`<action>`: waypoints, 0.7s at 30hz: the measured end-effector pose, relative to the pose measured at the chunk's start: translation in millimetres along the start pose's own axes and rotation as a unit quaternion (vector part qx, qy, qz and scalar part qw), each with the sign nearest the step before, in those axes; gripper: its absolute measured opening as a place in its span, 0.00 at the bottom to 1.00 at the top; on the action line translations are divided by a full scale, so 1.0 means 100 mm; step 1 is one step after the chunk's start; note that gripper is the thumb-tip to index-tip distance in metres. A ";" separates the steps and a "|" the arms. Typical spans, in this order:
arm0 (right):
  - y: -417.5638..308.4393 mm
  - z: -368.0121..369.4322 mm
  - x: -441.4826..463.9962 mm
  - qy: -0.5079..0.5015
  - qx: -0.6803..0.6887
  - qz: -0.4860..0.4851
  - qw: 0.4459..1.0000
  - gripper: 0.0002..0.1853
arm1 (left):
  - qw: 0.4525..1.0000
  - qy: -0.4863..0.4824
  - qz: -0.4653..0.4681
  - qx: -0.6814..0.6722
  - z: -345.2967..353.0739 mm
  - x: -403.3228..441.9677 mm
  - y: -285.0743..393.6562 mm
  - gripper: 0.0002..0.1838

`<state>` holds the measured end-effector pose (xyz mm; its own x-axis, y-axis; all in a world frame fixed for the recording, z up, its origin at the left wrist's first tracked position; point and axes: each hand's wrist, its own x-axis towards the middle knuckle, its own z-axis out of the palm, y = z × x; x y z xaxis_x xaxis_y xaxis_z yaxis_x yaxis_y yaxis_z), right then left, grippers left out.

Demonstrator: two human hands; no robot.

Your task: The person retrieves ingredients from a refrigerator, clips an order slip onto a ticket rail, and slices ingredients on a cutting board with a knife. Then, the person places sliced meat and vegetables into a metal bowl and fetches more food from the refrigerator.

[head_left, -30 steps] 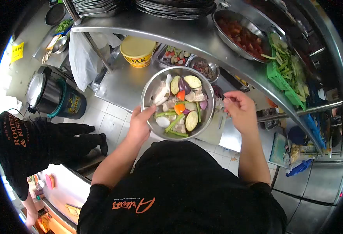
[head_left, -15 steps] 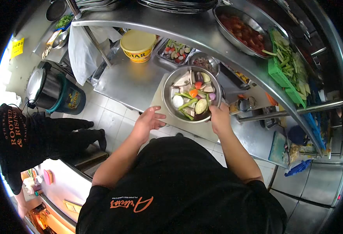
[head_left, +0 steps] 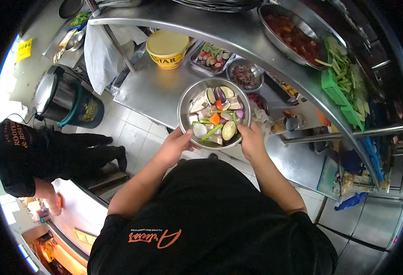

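Note:
A round stainless steel bowl (head_left: 186,98) is held in front of my body at waist height. In it lie pale meat pieces (head_left: 199,103), eggplant slices (head_left: 229,130), a red tomato piece (head_left: 218,105), an orange piece (head_left: 214,119), green stalks (head_left: 210,133), a white round slice (head_left: 200,130) and some purple onion. My left hand (head_left: 177,144) grips the bowl's near left rim, thumb on top and fingers underneath. At the near right rim, my right hand (head_left: 252,141) holds on with its thumb over the edge; its other fingers are mostly hidden.
On the steel counter (head_left: 142,94) stand a yellow tub (head_left: 167,49), a vegetable tray (head_left: 211,57) and a bowl of chopped food (head_left: 244,75). An overhead shelf (head_left: 201,30) carries a meat basin (head_left: 288,39) and green basket (head_left: 334,89). A person in black (head_left: 50,153) stands left.
My left hand has moved in and taken hold of the bowl's left rim. The bowl has come slightly left and nearer my body. The other person's arm has moved over the white surface.

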<state>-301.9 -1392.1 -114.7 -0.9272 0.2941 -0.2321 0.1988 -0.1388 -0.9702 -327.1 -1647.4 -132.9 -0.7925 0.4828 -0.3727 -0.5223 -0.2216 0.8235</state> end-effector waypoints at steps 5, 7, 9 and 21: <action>-0.25 -0.48 0.59 0.087 0.102 0.028 0.990 0.16 | 0.992 -0.003 0.059 0.109 -0.12 -0.13 -0.08 0.24; -0.30 -0.79 1.03 0.082 0.084 0.042 0.992 0.18 | 0.987 0.030 0.045 0.151 -0.19 -0.20 -0.14 0.23; -0.38 -1.01 1.52 0.106 0.023 0.079 0.991 0.15 | 0.985 0.069 -0.004 0.157 -0.27 -0.28 -0.22 0.22; -0.05 -1.22 2.74 0.021 -0.119 0.157 0.980 0.17 | 0.960 0.242 0.014 0.138 -0.20 -0.79 -0.32 0.21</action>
<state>-518.2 -1195.4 -181.9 -0.7958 0.3122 -0.5189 0.5446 -0.0058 -0.8387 -253.9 -1695.4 -138.3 -0.8935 0.0141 -0.4488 -0.4481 0.0358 0.8933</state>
